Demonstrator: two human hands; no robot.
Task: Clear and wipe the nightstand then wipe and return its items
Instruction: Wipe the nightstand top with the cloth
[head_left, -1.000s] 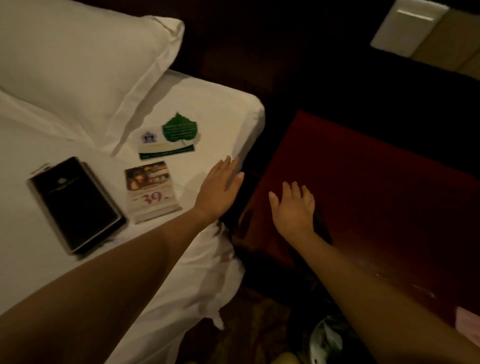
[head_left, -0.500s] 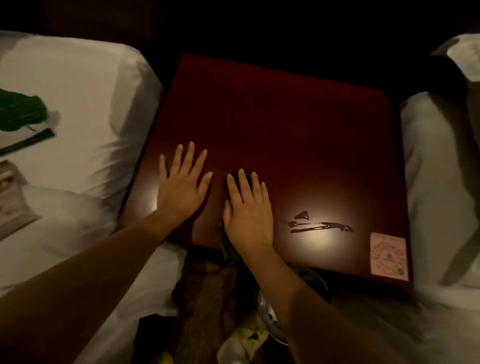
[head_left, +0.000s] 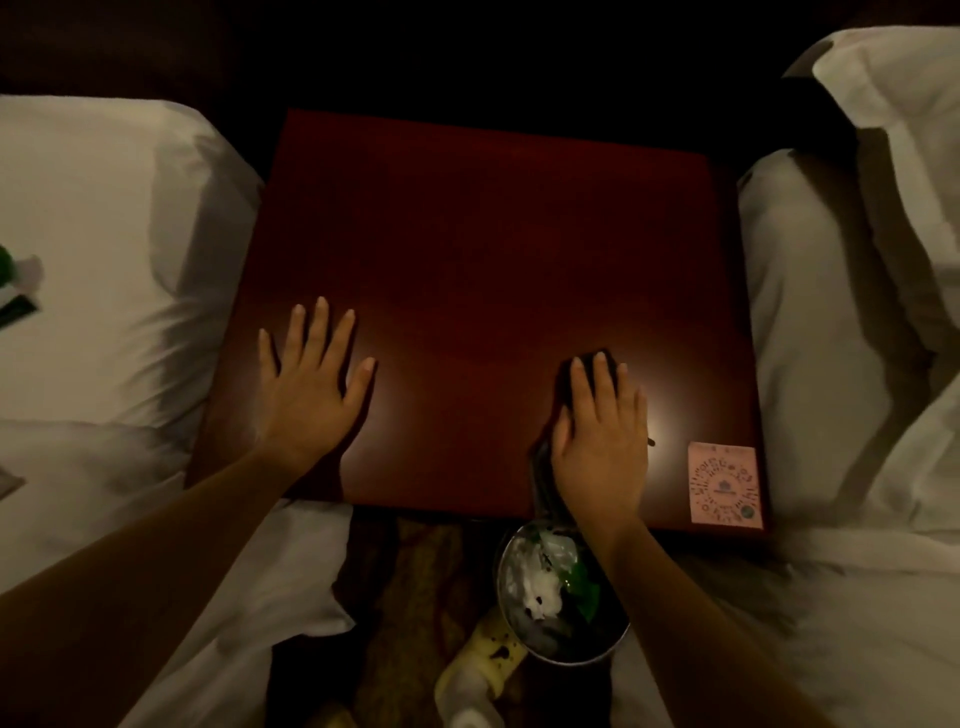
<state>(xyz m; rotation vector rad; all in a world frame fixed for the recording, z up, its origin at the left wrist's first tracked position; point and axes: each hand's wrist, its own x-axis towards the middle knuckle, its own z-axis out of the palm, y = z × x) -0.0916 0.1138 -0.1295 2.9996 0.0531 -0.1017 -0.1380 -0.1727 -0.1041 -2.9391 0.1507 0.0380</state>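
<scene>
The dark red nightstand (head_left: 483, 249) fills the middle of the head view, between two white beds. My left hand (head_left: 311, 389) lies flat on its front left part, fingers spread, holding nothing. My right hand (head_left: 602, 436) presses flat on a dark cloth (head_left: 563, 379) near the front right; most of the cloth is hidden under the palm and a strip hangs over the front edge. A pink square sticker (head_left: 724, 483) sits on the front right corner. At the far left edge, a green item (head_left: 6, 265) and a dark card (head_left: 18, 309) lie on the left bed.
The left bed (head_left: 104, 322) and the right bed (head_left: 831, 415) flank the nightstand closely. A pillow (head_left: 904, 130) lies at the top right. Below the front edge stands a round metal bin (head_left: 558, 654) holding rubbish, with a pale yellowish item (head_left: 485, 670) beside it on the floor.
My right hand slid the cloth to the right across the front of the nightstand, over the wet streak, which is no longer visible. The view turned from the left bed onto the nightstand.
</scene>
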